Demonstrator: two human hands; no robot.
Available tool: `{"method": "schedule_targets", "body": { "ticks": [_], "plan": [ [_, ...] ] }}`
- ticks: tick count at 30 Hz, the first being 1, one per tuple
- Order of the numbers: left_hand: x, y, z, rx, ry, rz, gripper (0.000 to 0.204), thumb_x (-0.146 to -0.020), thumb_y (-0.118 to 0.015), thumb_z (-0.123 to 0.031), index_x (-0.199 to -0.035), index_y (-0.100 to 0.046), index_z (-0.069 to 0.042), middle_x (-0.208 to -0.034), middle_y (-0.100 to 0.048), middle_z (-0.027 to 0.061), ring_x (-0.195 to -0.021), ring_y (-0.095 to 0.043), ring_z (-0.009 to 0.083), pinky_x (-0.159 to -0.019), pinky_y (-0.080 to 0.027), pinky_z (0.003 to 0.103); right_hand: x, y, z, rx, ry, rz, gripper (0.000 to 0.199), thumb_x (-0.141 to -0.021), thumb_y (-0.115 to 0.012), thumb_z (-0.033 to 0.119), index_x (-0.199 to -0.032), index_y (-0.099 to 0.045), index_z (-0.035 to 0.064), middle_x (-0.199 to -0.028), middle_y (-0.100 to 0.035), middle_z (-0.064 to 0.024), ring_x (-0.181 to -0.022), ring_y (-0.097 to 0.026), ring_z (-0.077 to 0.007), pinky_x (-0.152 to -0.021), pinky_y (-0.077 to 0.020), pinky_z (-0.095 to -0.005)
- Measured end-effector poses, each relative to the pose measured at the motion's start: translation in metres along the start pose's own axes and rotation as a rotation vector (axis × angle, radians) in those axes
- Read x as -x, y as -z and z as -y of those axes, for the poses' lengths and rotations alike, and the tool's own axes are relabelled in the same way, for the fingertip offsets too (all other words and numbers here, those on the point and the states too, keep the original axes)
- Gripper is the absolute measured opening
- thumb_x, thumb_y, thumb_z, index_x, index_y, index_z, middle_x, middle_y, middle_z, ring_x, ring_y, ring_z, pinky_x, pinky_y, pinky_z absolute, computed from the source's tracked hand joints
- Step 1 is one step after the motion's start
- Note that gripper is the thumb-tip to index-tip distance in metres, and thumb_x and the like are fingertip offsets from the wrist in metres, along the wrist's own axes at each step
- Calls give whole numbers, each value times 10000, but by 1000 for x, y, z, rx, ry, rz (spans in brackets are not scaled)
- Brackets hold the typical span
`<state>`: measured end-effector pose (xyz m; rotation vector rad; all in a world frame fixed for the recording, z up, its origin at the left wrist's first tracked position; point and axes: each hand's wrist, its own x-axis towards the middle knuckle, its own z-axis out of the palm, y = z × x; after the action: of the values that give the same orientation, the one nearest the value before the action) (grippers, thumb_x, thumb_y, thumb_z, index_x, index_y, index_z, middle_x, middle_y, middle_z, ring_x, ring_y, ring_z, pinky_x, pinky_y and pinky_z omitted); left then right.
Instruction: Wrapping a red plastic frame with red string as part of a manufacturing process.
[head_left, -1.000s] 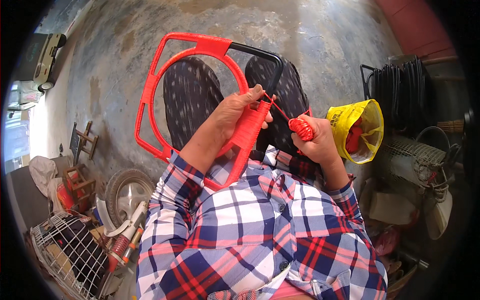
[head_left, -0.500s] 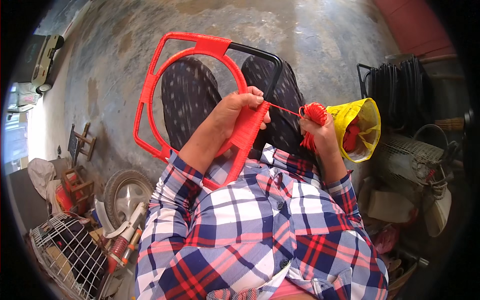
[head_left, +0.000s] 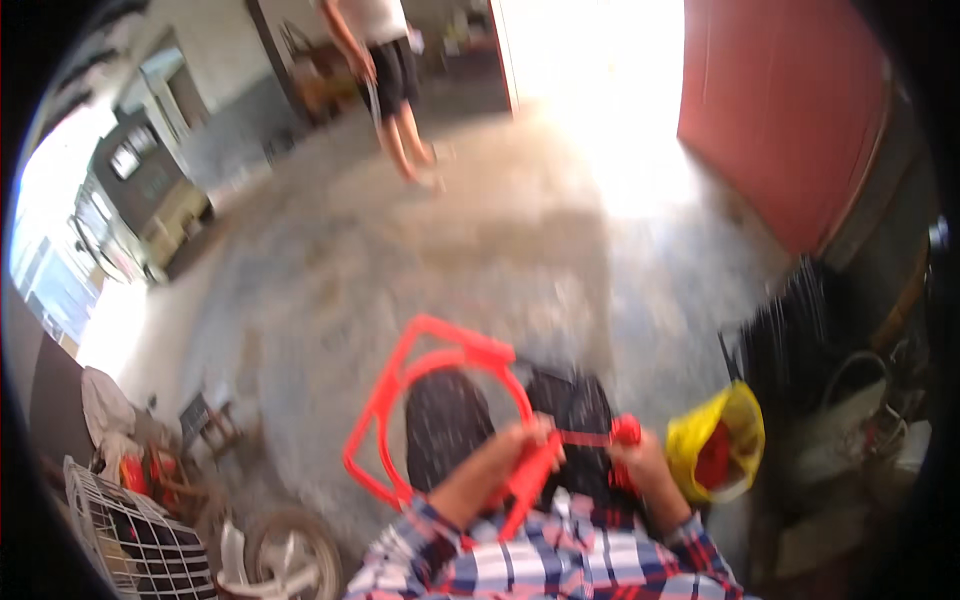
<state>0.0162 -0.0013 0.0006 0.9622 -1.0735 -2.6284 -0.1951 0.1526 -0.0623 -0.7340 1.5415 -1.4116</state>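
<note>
Now your lifted view brings in a bystander at eleven o'clock — your left grip still holds the red frame toward six, your right grip the cord bundle — so the taut strand likely keeps the wrapping snug.

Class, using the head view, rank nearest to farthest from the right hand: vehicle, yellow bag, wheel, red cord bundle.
1. Red cord bundle, in the right hand
2. Yellow bag, just right
3. Wheel, lower left
4. Vehicle, upper left
</note>
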Motion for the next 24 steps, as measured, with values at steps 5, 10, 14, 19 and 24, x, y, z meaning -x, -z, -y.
{"method": "schedule_targets", "body": {
  "ticks": [5,10,14,19,24],
  "plan": [
    [-23,15,2,121,89,79,215,-931,-612,-277,-1002,-595,-74,-911,-696,180,-758,-692,257,-704,-573,344,-3,1,13,7,52,-7,140,-800,-722,79,-786,-583,68,-677,-567,17,-605,-535,-98,-576,-442,-279],
    [-26,14,7,149,58,112,234,-928,-616,-258,-1055,-600,-62,-931,-695,198,-777,-698,268,-706,-580,348,5,2,17,-60,28,-41,118,-814,-711,60,-785,-596,60,-675,-588,1,-603,-558,-107,-565,-440,-271],
    [-22,14,10,169,45,101,242,-918,-608,-230,-1073,-603,-44,-936,-690,213,-769,-699,274,-695,-586,347,10,-1,18,-71,14,-52,106,-816,-704,40,-798,-602,62,-679,-581,3,-608,-562,-109,-571,-441,-265],
    [-19,11,6,129,20,90,241,-919,-607,-241,-1059,-597,-45,-923,-688,203,-765,-693,274,-708,-577,350,12,-4,25,-188,83,-85,140,-826,-672,50,-940,-591,54,-741,-584,-10,-643,-565,-114,-602,-451,-260],
    [-24,10,6,120,34,68,254,-926,-597,-251,-1069,-577,-42,-900,-683,211,-749,-692,287,-692,-572,372,3,10,3,-386,93,-160,291,-821,-606,118,-1089,-517,48,-820,-587,-37,-705,-586,-154,-679,-499,-295]
  ]
}}
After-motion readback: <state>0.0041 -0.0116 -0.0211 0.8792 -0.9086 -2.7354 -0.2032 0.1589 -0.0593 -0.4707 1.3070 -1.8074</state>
